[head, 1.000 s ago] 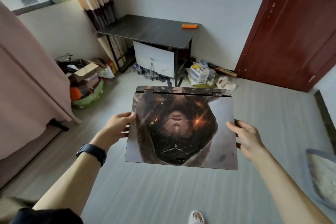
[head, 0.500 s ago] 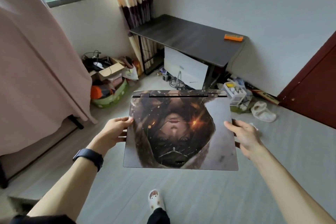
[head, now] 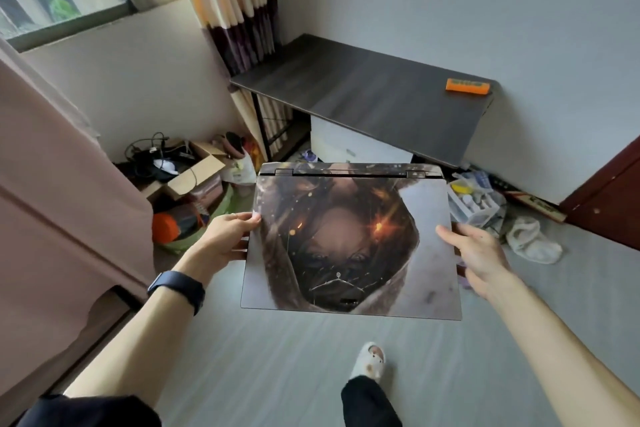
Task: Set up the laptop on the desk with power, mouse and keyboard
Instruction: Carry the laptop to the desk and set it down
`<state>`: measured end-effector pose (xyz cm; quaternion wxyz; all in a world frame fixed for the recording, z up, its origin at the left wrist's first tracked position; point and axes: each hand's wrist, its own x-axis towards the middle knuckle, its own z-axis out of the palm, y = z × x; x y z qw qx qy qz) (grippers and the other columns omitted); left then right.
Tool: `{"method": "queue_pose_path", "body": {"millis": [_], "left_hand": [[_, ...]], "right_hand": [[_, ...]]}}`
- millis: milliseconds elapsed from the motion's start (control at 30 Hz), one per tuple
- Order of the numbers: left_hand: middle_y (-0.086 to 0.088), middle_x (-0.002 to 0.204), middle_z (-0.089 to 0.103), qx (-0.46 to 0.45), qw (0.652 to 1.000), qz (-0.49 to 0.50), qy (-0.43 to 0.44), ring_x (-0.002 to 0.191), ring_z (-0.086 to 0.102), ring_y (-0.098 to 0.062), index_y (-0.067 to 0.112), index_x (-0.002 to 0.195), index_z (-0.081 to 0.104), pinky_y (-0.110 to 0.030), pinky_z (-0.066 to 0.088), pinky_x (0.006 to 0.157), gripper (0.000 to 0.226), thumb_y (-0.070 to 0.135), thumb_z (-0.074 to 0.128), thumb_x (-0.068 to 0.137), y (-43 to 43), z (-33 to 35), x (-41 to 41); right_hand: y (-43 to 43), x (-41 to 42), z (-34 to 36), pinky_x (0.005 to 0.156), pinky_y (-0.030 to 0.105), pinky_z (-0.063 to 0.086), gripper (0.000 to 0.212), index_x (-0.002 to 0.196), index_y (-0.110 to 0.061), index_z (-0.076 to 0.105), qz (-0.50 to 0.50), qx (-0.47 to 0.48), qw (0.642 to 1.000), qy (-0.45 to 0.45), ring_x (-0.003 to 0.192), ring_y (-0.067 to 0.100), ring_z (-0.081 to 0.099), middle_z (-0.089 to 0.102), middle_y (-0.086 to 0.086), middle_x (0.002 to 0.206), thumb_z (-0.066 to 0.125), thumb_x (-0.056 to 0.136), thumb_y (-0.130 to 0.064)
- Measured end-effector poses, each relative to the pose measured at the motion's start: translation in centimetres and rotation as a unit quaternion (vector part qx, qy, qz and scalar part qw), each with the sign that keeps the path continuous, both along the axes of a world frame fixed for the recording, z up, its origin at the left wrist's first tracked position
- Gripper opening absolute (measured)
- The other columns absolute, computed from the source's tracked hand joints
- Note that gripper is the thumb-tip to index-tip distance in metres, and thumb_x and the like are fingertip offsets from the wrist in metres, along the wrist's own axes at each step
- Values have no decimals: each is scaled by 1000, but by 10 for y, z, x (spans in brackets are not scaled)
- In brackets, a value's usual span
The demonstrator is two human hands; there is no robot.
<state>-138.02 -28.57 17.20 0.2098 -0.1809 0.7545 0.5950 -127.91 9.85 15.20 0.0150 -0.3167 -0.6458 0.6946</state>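
Fingers (head: pixel 244 217): left hand (head: pixel 227 239) grips the closed laptop's (head: pixel 349 246) left edge, right hand (head: pixel 479 253) its right edge, thumbs on the lid.
Laptop: held flat in the air, well apart from the desk (head: pixel 363 94).
Risk: the thin edge hold could slip mid-step — a drop to the floor (head: pixel 277 357).
Clutter (head: pixel 474 201): under the desk, could catch the slippered foot (head: pixel 369 359).

Dark desk (head: pixel 363 97) bears an orange block (head: pixel 467 86).
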Motion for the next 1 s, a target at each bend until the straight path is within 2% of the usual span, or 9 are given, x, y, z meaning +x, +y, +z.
{"method": "queue_pose_path", "body": {"millis": [67,200,367,500,733,867,1000], "left_hand": [[-12,109,70,-2,1000,-3,1,92,67,-28,16,127,64,-36,56,70,36,29,66,94,9,-6,-49],[-11,108,72,-5,1000,9,3,100,68,-34,16,124,66,-50,56,89,35,29,69,92,27,-13,-144],[-12,107,72,-25,999,19,7,99,69,-33,18,121,68,-46,58,85,31,32,67,93,51,-15,-270],[-10,107,72,-35,999,20,-4,97,70,-31,20,121,68,-44,59,80,31,33,67,93,63,-19,-352],[-10,113,69,-41,999,-1,-26,92,67,-26,15,121,67,-34,54,65,32,30,68,93,82,-39,-511],[-11,114,70,-45,998,-29,-34,93,68,-28,15,124,67,-39,57,76,37,30,71,90,96,-46,-603],[-9,105,68,-57,997,-50,-31,86,65,-24,13,121,67,-39,57,81,36,29,72,89,122,-54,-678]], "right_hand": [[13,-49,-7,61,29,52,9,97,-17,77,-5,3,1000,3,75,21,68,78,3,93,72,90,-20],[37,-157,-18,62,26,50,14,103,-13,75,7,7,1000,6,74,16,71,77,1,92,71,91,-19],[64,-294,-27,73,30,54,14,103,-11,76,21,-2,1000,13,77,16,73,78,1,96,72,90,-14],[78,-378,-27,90,42,57,16,104,-10,76,25,5,1000,-3,94,25,74,78,5,101,72,89,-14],[86,-506,-47,82,35,56,17,106,-12,75,-2,16,999,-38,98,24,72,77,1,104,71,92,-20],[88,-563,-52,87,39,55,13,103,-14,74,-29,9,998,-61,99,24,71,76,3,105,70,93,-21],[95,-609,-53,73,33,55,15,106,-12,72,-70,-2,994,-80,93,22,72,76,4,101,68,94,-20]]}}
